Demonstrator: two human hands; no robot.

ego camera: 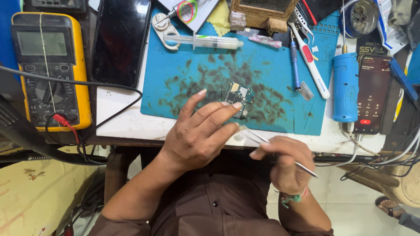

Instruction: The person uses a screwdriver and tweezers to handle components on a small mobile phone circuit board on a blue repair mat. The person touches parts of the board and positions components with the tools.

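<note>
Steadying one circuit board (239, 97), one tweezers (262, 140)

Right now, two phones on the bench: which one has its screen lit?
The phone at the right edge, beside the blue cylindrical tool; its display glows with red and coloured marks. The other phone, next to the yellow multimeter, is dark.

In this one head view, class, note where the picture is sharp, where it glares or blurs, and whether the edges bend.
Head view: even, soft light, weak shadows; the circuit board under the left hand is fairly sharp; the tweezers in the right hand look slightly blurred; pale glare on the black phone; the blue mat and table edge bow towards the frame edges.
</note>
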